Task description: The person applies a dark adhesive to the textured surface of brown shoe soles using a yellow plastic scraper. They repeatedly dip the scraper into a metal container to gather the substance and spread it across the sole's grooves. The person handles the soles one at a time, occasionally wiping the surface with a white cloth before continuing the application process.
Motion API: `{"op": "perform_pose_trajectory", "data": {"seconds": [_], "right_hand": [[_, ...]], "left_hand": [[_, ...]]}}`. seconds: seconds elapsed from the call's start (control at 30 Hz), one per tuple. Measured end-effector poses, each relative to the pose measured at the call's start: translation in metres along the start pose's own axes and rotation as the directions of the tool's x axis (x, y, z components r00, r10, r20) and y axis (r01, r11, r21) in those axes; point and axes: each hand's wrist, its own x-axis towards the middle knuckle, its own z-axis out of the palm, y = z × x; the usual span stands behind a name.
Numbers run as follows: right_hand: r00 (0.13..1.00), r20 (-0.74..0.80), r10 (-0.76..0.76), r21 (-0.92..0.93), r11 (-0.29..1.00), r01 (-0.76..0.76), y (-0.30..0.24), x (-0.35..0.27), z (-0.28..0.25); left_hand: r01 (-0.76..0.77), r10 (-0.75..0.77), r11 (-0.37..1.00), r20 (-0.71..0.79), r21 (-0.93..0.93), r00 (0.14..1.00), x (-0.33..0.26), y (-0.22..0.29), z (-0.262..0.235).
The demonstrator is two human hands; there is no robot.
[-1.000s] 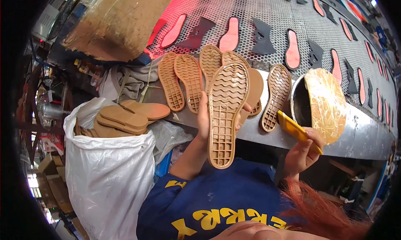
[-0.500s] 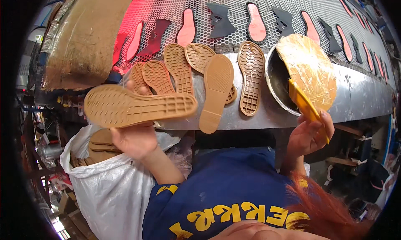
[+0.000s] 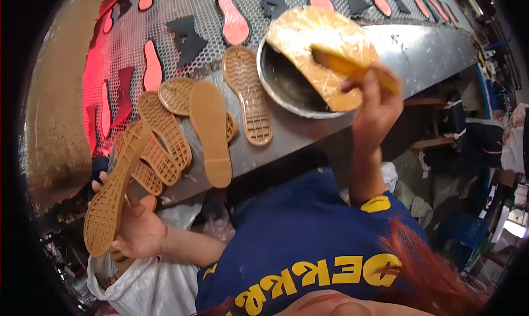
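Observation:
My left hand grips a tan shoe sole, tread side showing, tilted upright beyond the table's near edge, above the white sack. In my right hand is a flat yellow tool with a dark end; motion blurs it, and I cannot tell its exact kind. It is over a round board wrapped in clear film, which partly covers a metal bowl. Several tan soles lie on the table, most tread up; one smooth-faced sole rests across another. A glossy sole lies beside the bowl.
Behind the soles, a mesh surface carries pink-faced insoles and dark cut pieces, lit red at left. Brown cardboard stands at far left. A white sack hangs below the table's near edge.
The view has turned. My left hand has lowered the sole and swung it from level to steeply tilted. My right hand has carried the yellow tool up over the board.

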Motion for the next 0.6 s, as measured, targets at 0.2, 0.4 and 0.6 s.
{"op": "perform_pose_trajectory", "data": {"seconds": [0.2,0.4,0.6], "right_hand": [[0.981,0.020,0.194,-0.087,0.978,-0.191,0.035,0.049,-0.047],[0.979,-0.196,0.058,-0.307,0.944,-0.118,0.037,0.047,-0.062],[0.970,-0.171,-0.171,-0.249,0.960,0.125,0.023,0.048,-0.091]], "left_hand": [[-0.035,0.034,0.999,0.022,0.034,0.999,0.000,-0.001,0.008],[-0.012,0.017,0.994,-0.047,0.109,0.999,0.003,0.003,0.016],[-0.232,0.236,0.914,0.029,0.332,0.971,-0.007,0.008,-0.001]]}}
